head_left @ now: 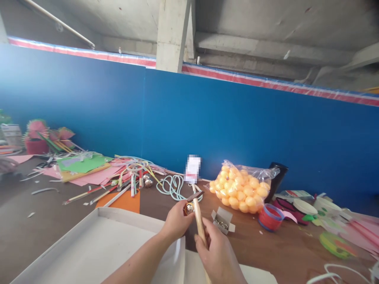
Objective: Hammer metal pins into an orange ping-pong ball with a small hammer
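Note:
My right hand (217, 246) is wrapped round a pale wooden stick (199, 221), held nearly upright with its top end beside my left fingertips. My left hand (178, 221) is closed, with a shiny silver ball (190, 208) showing between thumb and forefinger, close against the stick. An orange-yellow edge shows around the ball; what it belongs to is unclear. Just beyond my left fingers a dark pointed piece (196, 195) sticks out, and I cannot tell whether it is held or lying behind. A small open carton (222, 220) of tiny metal pieces stands beyond my right hand.
A white tray-like box lid (127, 215) lies under my left forearm. Behind are a clear bag of orange balls (238, 189), a coil of pale cord (174, 187) and silver balls (148, 180). Paper and sticks (85, 167) clutter the left; red-blue tape rolls (270, 217) stand right.

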`<state>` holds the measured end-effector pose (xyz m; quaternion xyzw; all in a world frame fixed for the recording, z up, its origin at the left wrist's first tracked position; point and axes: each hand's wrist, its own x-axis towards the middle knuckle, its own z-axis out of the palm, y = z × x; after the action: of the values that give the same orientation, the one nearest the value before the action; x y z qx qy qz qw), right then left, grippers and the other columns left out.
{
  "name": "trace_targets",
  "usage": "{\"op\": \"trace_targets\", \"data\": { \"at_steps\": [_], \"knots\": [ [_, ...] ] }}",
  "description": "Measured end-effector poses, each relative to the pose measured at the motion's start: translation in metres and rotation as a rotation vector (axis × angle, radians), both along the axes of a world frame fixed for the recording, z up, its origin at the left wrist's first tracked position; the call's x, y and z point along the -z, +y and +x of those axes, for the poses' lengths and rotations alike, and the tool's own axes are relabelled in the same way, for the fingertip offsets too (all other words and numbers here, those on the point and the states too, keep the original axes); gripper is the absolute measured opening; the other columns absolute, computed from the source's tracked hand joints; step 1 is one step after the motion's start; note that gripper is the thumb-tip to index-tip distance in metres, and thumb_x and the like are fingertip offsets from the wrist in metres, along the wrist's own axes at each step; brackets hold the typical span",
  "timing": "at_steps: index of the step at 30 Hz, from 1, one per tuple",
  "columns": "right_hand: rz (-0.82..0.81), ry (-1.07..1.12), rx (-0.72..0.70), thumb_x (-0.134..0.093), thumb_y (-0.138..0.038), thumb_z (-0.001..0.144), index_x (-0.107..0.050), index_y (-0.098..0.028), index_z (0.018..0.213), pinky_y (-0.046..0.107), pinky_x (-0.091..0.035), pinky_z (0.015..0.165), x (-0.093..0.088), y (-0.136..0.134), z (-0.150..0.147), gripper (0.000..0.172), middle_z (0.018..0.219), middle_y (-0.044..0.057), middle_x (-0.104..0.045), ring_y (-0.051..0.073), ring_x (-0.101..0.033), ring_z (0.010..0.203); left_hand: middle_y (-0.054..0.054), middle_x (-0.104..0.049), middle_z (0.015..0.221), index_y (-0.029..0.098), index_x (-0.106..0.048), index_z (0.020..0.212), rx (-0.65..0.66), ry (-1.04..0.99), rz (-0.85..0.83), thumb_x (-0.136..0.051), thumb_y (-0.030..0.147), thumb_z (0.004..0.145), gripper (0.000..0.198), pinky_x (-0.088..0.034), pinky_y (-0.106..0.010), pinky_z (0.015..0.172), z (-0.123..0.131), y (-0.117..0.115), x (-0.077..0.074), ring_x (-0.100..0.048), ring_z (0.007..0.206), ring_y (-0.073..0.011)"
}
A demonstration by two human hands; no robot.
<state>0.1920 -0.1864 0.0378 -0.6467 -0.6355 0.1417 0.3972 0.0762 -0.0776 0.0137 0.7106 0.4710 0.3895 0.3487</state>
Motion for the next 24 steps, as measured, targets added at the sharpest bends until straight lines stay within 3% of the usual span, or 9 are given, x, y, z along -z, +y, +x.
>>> {"op": "trace_targets", "data": {
  "at_steps": [7, 11, 18, 24],
  "knots": [
    [0.103, 0.023, 0.017, -0.053, -0.02, 0.071, -0.058, -0.022, 0.114, 0.024, -0.05, 0.066, -0.001, 0.001, -0.003, 0.043, 0.095, 0.006, -0.069, 0.021, -0.064, 0.081, 0.001, -0.057, 0.064, 0.018, -0.059, 0.078, 0.0, -0.036, -0.012, -0.055, 0.022, 0.068, 0.011, -0.029, -0.021, 0.053, 0.001, 0.0, -0.001, -0.049, 0.058, -0.012],
    [0.074, 0.037, 0.007, -0.051, -0.021, 0.072, -0.058, -0.02, 0.114, 0.024, -0.05, 0.064, -0.003, 0.002, -0.006, 0.043, 0.091, 0.005, -0.069, 0.021, -0.064, 0.078, 0.001, -0.056, 0.063, 0.017, -0.059, 0.077, -0.009, -0.073, -0.024, -0.057, 0.023, 0.068, 0.011, -0.031, -0.021, 0.052, 0.001, 0.0, -0.002, -0.049, 0.058, -0.0123],
    [0.062, 0.146, 0.047, -0.05, -0.031, 0.079, -0.053, -0.016, 0.119, 0.026, -0.052, 0.063, -0.002, 0.003, -0.003, 0.043, 0.085, 0.006, -0.07, 0.02, -0.065, 0.069, 0.0, -0.061, 0.07, 0.018, -0.058, 0.094, 0.031, -0.337, -0.181, -0.059, 0.025, 0.067, 0.027, -0.041, -0.022, 0.054, -0.002, 0.0, -0.01, -0.054, 0.055, -0.0116],
    [0.145, 0.192, 0.065, -0.054, -0.035, 0.077, -0.051, -0.014, 0.12, 0.025, -0.053, 0.068, -0.002, 0.001, 0.0, 0.048, 0.098, 0.01, -0.068, 0.021, -0.066, 0.079, -0.002, -0.063, 0.08, 0.017, -0.056, 0.103, -0.036, -0.457, -0.226, -0.06, 0.025, 0.067, 0.038, -0.045, -0.022, 0.057, -0.005, 0.005, -0.012, -0.055, 0.056, -0.0108]
  ]
}}
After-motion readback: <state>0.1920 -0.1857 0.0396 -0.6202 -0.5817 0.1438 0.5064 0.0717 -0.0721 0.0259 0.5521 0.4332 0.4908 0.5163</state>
